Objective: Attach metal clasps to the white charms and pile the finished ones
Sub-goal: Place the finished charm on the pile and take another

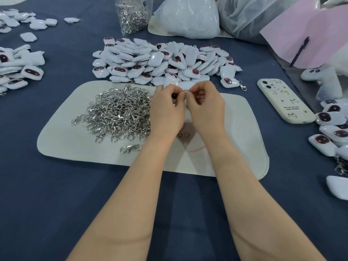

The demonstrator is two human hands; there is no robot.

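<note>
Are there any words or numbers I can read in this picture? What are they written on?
Phone case: two tiny lines of print among cat doodles, too blurred to read.
White charms, metal clasps, clear bag: no words or numbers visible.

You work at a surface covered in dark blue cloth (47,194). A pale mat (62,144) lies flat on it before you; plastic bags (243,17) and a pink sheet (293,32) crowd the far right edge. Light soft, even; shadows faint.
</note>
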